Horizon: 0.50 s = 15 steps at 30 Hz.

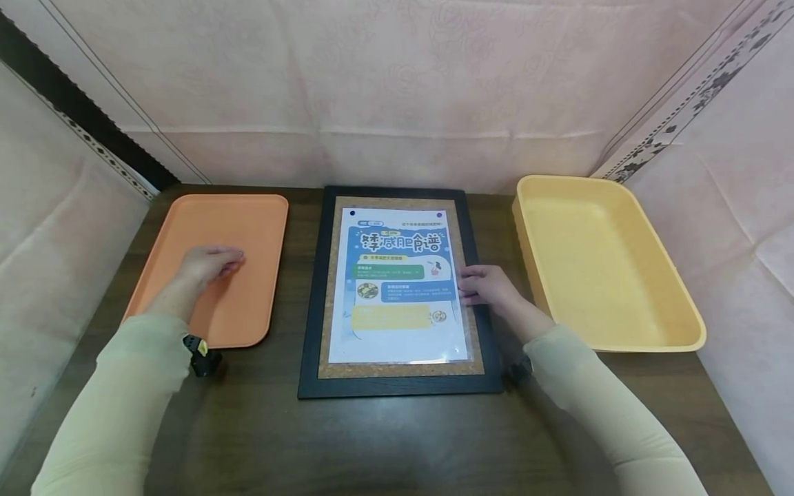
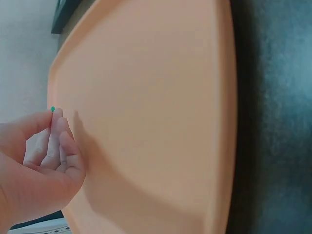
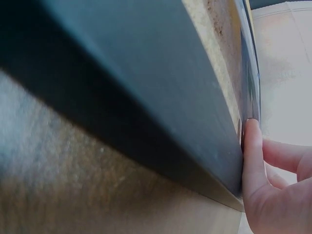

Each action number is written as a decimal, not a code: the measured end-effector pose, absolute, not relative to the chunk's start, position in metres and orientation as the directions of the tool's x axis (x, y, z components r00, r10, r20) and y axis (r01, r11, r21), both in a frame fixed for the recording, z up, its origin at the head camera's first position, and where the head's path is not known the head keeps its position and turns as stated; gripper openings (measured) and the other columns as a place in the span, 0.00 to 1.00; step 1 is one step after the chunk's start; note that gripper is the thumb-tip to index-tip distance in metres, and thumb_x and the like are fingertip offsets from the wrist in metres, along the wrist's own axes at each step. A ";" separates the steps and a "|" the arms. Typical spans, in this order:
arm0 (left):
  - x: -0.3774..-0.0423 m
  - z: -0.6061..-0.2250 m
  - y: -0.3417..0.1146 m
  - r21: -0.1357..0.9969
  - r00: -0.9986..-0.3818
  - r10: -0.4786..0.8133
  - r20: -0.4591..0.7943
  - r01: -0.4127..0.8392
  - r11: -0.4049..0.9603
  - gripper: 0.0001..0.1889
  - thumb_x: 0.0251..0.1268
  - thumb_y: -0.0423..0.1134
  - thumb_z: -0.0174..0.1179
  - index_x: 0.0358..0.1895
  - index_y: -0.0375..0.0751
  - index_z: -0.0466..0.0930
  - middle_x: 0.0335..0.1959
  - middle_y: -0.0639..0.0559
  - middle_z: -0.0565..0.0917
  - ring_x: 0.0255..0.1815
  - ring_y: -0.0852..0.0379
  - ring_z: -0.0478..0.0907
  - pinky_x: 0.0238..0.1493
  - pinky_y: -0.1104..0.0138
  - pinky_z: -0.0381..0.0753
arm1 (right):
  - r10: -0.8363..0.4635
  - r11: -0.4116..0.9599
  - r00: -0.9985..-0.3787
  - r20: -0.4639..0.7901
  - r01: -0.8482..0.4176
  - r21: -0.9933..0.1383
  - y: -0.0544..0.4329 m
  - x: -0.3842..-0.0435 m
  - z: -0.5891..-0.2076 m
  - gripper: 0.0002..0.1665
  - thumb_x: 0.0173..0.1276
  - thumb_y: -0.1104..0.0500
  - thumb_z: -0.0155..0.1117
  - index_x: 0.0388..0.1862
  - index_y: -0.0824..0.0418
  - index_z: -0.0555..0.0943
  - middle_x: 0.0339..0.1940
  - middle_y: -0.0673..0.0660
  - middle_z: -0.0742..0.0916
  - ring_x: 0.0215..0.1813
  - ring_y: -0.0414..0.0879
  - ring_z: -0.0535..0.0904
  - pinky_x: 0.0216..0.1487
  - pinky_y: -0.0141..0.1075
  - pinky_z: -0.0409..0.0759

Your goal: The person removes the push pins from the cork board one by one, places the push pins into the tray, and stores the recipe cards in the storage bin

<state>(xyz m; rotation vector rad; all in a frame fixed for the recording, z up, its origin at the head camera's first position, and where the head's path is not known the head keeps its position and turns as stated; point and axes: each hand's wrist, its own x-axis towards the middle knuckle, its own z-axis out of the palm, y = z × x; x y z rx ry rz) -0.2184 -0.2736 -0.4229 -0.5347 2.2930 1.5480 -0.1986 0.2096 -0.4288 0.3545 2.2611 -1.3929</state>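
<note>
Over the orange tray [image 1: 248,303], my left hand [image 1: 207,265] pinches a tiny green pushpin [image 2: 52,109] between thumb and fingertips; only its rounded green end shows. A cork board [image 1: 403,373] in a black frame [image 1: 397,387] lies on the table between the hands. On the cork is a printed sheet [image 1: 397,346] with a glossy surface, dark round pins [image 1: 352,213] at its two top corners. My right hand [image 1: 490,289] rests at the sheet's right edge with fingers extended. In the right wrist view, the thumb [image 3: 252,151] lies along the sheet's edge beside the frame.
A deep yellow bin [image 1: 608,269] stands at the right, close behind my right forearm. The dark wooden table [image 1: 372,441] extends in front of the board. Pale cloth [image 1: 397,83] hangs at the back and both sides.
</note>
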 end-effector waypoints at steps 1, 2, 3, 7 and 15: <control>-0.218 -0.423 -0.274 0.810 -0.879 -0.133 -0.458 -0.474 0.345 0.05 0.66 0.44 0.55 0.36 0.51 0.79 0.19 0.71 0.80 0.26 0.73 0.76 0.34 0.78 0.77 | -0.019 0.454 -0.861 -0.508 0.445 -0.772 0.210 -0.199 -0.429 0.26 0.70 0.59 0.55 0.65 0.63 0.68 0.50 0.66 0.82 0.38 0.45 0.84 0.40 0.34 0.83; -0.218 -0.424 -0.274 0.806 -0.880 -0.136 -0.455 -0.472 0.357 0.05 0.66 0.44 0.55 0.35 0.52 0.79 0.19 0.71 0.79 0.26 0.73 0.76 0.34 0.77 0.77 | -0.018 0.455 -0.861 -0.509 0.446 -0.771 0.210 -0.199 -0.429 0.26 0.70 0.59 0.55 0.65 0.63 0.68 0.50 0.66 0.82 0.38 0.45 0.84 0.40 0.34 0.83; -0.218 -0.424 -0.274 0.801 -0.879 -0.142 -0.455 -0.473 0.367 0.05 0.66 0.44 0.56 0.36 0.51 0.80 0.19 0.71 0.79 0.26 0.72 0.75 0.33 0.77 0.77 | -0.018 0.457 -0.860 -0.509 0.446 -0.769 0.210 -0.199 -0.429 0.26 0.70 0.58 0.55 0.65 0.63 0.68 0.50 0.66 0.82 0.38 0.45 0.84 0.40 0.34 0.83; -0.218 -0.425 -0.273 0.774 -0.881 -0.154 -0.448 -0.468 0.426 0.15 0.67 0.44 0.55 0.51 0.39 0.77 0.19 0.72 0.78 0.26 0.72 0.74 0.33 0.78 0.77 | -0.018 0.458 -0.859 -0.512 0.448 -0.768 0.209 -0.199 -0.429 0.26 0.70 0.58 0.56 0.65 0.62 0.69 0.51 0.65 0.82 0.38 0.45 0.84 0.40 0.34 0.83; -0.222 -0.433 -0.272 0.707 -0.879 -0.184 -0.440 -0.465 0.533 0.23 0.66 0.46 0.54 0.57 0.32 0.72 0.20 0.71 0.75 0.27 0.70 0.72 0.31 0.78 0.75 | -0.021 0.456 -0.856 -0.516 0.451 -0.767 0.210 -0.200 -0.429 0.26 0.70 0.58 0.55 0.65 0.63 0.68 0.51 0.66 0.82 0.40 0.46 0.84 0.41 0.34 0.83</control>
